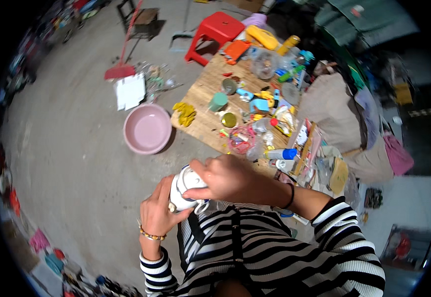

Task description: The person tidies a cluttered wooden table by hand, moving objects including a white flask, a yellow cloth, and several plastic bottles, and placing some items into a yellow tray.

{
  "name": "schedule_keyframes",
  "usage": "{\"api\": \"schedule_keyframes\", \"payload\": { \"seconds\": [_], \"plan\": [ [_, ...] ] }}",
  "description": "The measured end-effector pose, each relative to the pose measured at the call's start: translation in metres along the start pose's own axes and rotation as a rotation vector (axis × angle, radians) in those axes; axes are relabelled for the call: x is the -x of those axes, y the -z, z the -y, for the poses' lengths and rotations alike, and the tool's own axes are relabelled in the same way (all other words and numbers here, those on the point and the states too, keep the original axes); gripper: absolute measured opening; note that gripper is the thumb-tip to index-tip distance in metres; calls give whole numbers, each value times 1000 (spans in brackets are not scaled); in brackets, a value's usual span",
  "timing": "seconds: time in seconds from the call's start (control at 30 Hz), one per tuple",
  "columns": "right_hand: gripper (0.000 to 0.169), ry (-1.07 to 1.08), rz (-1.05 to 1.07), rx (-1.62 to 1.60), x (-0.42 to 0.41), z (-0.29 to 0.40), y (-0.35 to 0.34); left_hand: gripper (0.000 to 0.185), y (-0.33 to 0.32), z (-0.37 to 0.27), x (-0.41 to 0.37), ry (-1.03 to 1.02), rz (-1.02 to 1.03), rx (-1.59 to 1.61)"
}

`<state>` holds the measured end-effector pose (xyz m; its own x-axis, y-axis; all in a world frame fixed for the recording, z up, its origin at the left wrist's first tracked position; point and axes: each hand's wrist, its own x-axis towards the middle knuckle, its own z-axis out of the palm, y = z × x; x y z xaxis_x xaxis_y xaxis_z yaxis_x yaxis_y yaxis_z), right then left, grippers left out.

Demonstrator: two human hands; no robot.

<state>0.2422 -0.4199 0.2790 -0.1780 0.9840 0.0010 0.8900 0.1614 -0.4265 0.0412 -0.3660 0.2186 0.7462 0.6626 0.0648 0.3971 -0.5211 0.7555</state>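
Note:
A white lidded container with dark blue trim (181,190), perhaps a cup or bottle, is held between both hands in front of the striped top. My left hand (160,209) wraps its side, thumb at the lower edge. On its top lies my right hand (219,180), thumb and fingers gripping the rim of the lid; this hand is slightly blurred. A small white ring (201,206) sticks out below the right thumb. What is inside the container is hidden.
A pink basin (147,129) stands on the concrete floor beyond the hands. The wooden table (200,83) carries jars, a yellow cloth (185,114), a spray can (280,154) and clutter. A red stool (219,28) and red broom (120,71) are farther off.

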Motion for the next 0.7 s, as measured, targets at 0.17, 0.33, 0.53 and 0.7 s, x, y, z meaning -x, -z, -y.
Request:
{"api": "schedule_keyframes", "payload": {
  "seconds": [0.17,0.33,0.53,0.7],
  "plan": [
    [62,-124,92,61,26,-23,8,70,-16,-8,-27,-92,170,-25],
    [70,-93,64,-130,60,-61,42,72,-38,-28,-65,-194,210,-15],
    [62,-214,-92,-128,81,-123,52,81,-74,-58,-116,-129,280,-68],
    [65,-199,-70,-40,107,-178,94,84,-104,-79,-169,-177,297,-97]
  ]
}}
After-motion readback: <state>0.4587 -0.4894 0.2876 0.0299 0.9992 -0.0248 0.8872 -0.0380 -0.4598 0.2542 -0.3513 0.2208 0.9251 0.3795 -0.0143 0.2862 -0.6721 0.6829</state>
